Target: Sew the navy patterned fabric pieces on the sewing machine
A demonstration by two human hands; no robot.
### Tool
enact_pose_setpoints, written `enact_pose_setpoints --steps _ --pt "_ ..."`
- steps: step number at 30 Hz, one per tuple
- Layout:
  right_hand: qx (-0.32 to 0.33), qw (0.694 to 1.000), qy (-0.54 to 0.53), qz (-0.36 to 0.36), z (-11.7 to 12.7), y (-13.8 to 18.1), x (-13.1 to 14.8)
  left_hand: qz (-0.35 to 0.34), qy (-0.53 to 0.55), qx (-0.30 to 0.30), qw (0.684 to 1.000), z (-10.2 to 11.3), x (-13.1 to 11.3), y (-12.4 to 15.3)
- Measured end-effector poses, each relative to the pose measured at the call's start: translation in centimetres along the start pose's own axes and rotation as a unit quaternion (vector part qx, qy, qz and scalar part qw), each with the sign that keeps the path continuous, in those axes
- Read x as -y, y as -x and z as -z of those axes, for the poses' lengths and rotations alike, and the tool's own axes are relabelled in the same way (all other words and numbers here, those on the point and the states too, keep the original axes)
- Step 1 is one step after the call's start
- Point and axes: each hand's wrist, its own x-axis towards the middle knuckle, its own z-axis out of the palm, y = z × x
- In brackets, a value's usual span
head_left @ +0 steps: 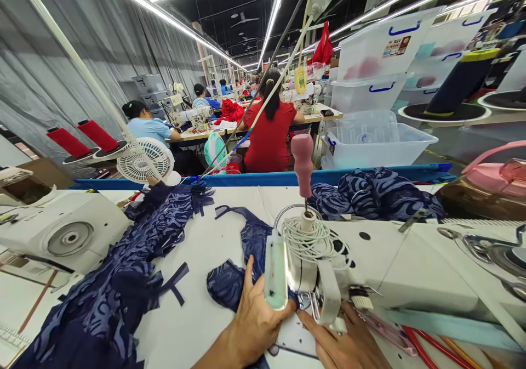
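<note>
Left hand (257,317) pressed flat on soft, limp navy patterned lace piece (230,284), right hand (341,341) at three o'clock, fingers loosely together; guide fabric by edges.

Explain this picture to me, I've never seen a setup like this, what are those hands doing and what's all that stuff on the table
This is one view, from a camera worn on a person's head, looking forward and down at their own hands. They sit at a white sewing machine in a long workshop. The left hand presses a small piece of dark blue patterned fabric flat near the needle; the right hand rests under the machine's head, fingers beside it. On the white table lies a long heap of the same blue fabric, with more piled behind. A second machine sits at the left. Ahead, other people sew at further tables.
</note>
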Motion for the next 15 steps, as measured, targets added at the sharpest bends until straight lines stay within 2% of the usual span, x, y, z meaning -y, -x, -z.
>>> enact_pose_setpoints --steps 7,12,15 --pt "-0.012 0.997 -0.037 -0.061 -0.7 0.9 -0.5 -0.019 -0.036 -0.007 0.999 -0.1 0.1 -0.1" --pt "-0.012 0.999 -0.016 -0.036 -0.5 0.1 -0.1 -0.023 -0.041 0.005 0.999 0.7 -0.4 -0.3" --pt "0.023 1.000 0.010 -0.010 -0.4 -0.2 0.1 -0.033 -0.022 0.003 0.999 1.1 -0.8 -0.2"
